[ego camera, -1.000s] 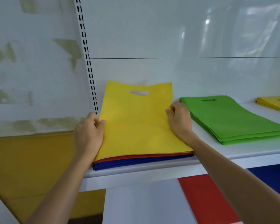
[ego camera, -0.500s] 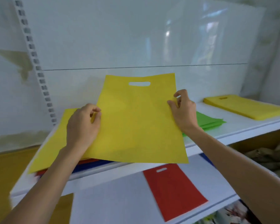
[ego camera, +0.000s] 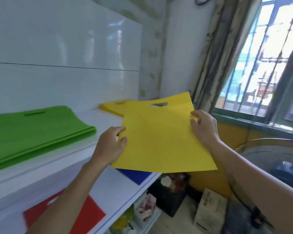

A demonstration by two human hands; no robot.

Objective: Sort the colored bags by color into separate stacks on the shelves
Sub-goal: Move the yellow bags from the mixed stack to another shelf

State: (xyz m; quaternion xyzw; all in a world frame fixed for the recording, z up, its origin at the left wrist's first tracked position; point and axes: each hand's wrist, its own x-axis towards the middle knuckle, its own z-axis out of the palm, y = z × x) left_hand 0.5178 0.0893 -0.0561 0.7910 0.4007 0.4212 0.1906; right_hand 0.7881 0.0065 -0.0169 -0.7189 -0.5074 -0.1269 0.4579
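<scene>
Holding one yellow bag (ego camera: 161, 137) in the air between both hands, I have it spread nearly flat, tilted a little, with its cut-out handle (ego camera: 157, 104) at the far edge. My left hand (ego camera: 111, 146) pinches the bag's left edge, thumb on top and the other fingers curled underneath. My right hand (ego camera: 204, 126) grips the right edge higher up, thumb and fingertips pressed onto the fabric. The hands are well apart, one on each side of the bag.

The bag hangs off the right end of the upper shelf (ego camera: 105, 122), touching nothing but my hands as far as I can tell. Just behind its far left corner lies the yellow stack (ego camera: 112, 107), at the back of that shelf. Further left on the same shelf sits the green stack (ego camera: 37, 130), handles toward the wall, apart from the yellow one.

On the lower shelf (ego camera: 118, 191) a blue bag (ego camera: 135, 174) lies partly hidden under the one I hold, and a red bag (ego camera: 90, 213) lies nearer me, partly covered by my left forearm.

To the right there is a barred window (ego camera: 267, 65), a fan (ego camera: 274, 157) below it, and a cardboard box (ego camera: 210, 208) on the floor.
</scene>
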